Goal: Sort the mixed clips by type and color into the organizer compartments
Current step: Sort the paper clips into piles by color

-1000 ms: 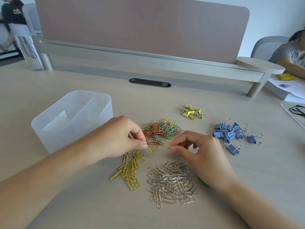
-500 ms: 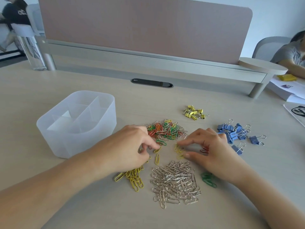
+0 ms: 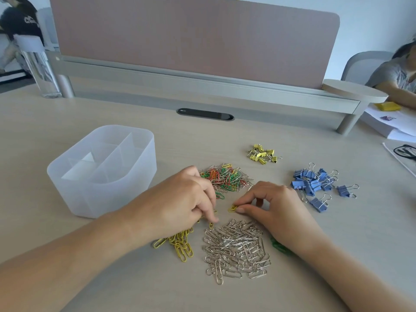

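The right hand [image 3: 276, 208] is pinching a yellow clip [image 3: 233, 208] between thumb and forefinger, just above the silver pile [image 3: 236, 248], toward the near edge of the bench [image 3: 157, 289]. The left hand [image 3: 180, 199] is curling over the yellow pile [image 3: 180, 244], fingertips down on 1 stray clip [image 3: 211, 225]; whether it is pinching or only dragging it, I cannot tell. By my reading, colour sorting is going on: the mixed pile [image 3: 225, 179] is not yet cleared, and the organizer [image 3: 101, 172], toward the left edge, is looking unfilled. The pinched clip should be going left onto the yellow pile, clear of the silver ones. Lifting rather than sliding would be avoiding snags on neighbouring loops.
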